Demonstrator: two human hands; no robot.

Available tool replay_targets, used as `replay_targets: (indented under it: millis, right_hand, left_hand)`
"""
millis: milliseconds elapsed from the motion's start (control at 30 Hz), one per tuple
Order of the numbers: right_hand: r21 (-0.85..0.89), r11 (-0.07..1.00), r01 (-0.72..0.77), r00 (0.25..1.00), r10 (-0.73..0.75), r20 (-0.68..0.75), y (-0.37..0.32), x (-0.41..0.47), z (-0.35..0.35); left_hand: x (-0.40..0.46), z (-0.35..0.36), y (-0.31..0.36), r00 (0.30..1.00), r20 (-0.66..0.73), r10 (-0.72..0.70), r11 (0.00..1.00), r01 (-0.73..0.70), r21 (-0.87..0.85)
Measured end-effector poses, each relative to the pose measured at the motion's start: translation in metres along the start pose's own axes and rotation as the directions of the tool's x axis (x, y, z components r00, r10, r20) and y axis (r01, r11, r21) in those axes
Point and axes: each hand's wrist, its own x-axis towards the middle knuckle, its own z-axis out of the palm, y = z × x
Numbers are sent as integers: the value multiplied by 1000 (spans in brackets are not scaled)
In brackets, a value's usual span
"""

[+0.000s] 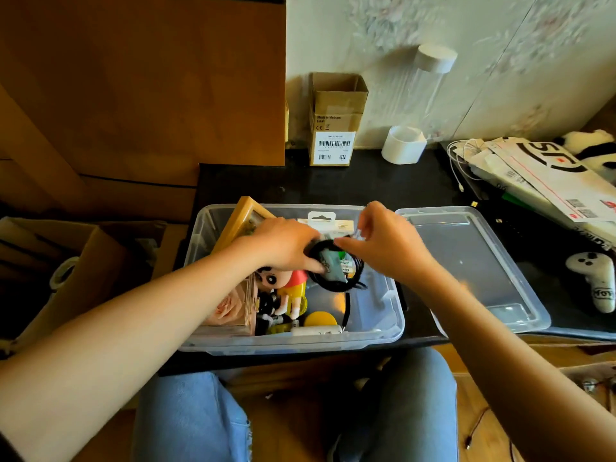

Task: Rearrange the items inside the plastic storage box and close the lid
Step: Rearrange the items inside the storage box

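A clear plastic storage box [386, 325] stands open on a black table in front of me. Its clear lid [466, 261] lies flat to the right of it. My left hand [283, 243] grips a coiled black cable [336, 285] and a small teal packet [328, 266] above the box's middle. My right hand [383, 240] pinches the cable's top edge from the right. Inside the box lie a cartoon doll in a red shirt [288, 288], a wooden frame [238, 225], a pink rose box [230, 311], a yellow disc [320, 319] and a white carded pack [325, 221].
A small cardboard box [335, 121] and a clear tube with white caps [416, 105] stand at the table's back. Mail envelopes [546, 175], a white cable [461, 161] and a white controller [595, 281] lie on the right. Cardboard boxes [100, 95] fill the left.
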Motion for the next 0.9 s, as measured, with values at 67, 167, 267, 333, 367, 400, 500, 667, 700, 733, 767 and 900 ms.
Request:
replay_targets:
  millis: [67,167,267,333,367,400,500,667,700,733,767,900]
  right_hand:
    - [-61,998,-20,986,30,165,2,-3,-11]
    - [-88,996,1,789,53,612,1,-11,-17]
    - [-122,979,161,659,-15,752,-3,-11,5]
    - [-122,962,244,634,-63,771,-5,-8,31]
    - [-112,957,266,627,-84,775,-5,-6,44]
    - [-101,954,281,618,-100,780,-5,-4,56]
    - [-83,937,338,599,-146,787,-6,2,84]
    - [-193,767,612,567,-255,784,-9,8,104]
    - [-196,748,634,558,-268,786,-10,8,106]
    - [-195,736,648,552,-277,787,-10,7,108]
    - [-195,728,658,546,-282,789,-11,7,109]
    - [-192,728,659,524,-260,811,-15,10,112]
  left_hand:
    - [2,-4,-6,999,-36,-10,997,8,-74]
    - [1,-13,-17,986,-130,-100,980,75,-185]
    - [-4,-16,-22,961,-213,-174,974,135,-185]
    - [-5,-14,-22,960,-233,-154,981,120,-156]
    - [-5,-13,-21,961,-233,-149,982,116,-148]
    - [-6,-13,-20,962,-226,-152,981,119,-154]
    - [-6,-12,-21,963,-196,-183,966,139,-220]
    - [-5,-9,-23,966,-171,-192,944,134,-300]
    - [-5,-9,-23,968,-162,-192,942,135,-307]
    - [-5,-9,-24,969,-156,-192,941,137,-311]
    - [-5,-9,-24,969,-152,-192,939,136,-317]
    - [-5,-9,-25,975,-126,-185,928,131,-349]
